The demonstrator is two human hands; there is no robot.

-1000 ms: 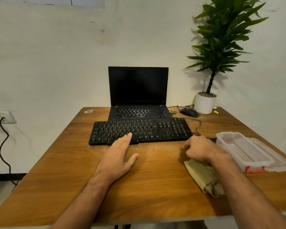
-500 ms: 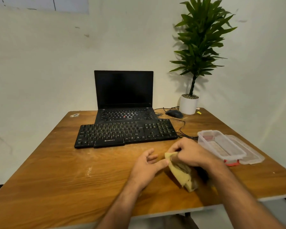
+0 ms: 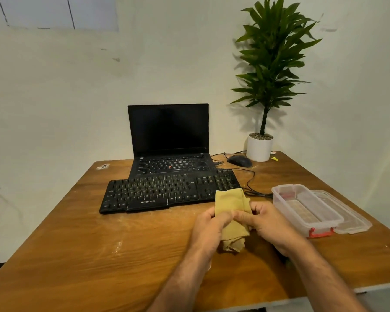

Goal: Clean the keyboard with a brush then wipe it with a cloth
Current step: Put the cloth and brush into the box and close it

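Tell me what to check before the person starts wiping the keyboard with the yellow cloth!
1. Cloth in hand: ok. Both the left hand and right hand grip the yellow cloth.
2. Cloth opened flat for wiping: not ok, it is bunched between the hands.
3. Keyboard within reach, nothing lying on its keys: ok.
4. Brush put away: cannot tell; something lies in the clear plastic box, but it is unclear what.
5. Keyboard cable out of the wiping path: ok, it trails off to the right.
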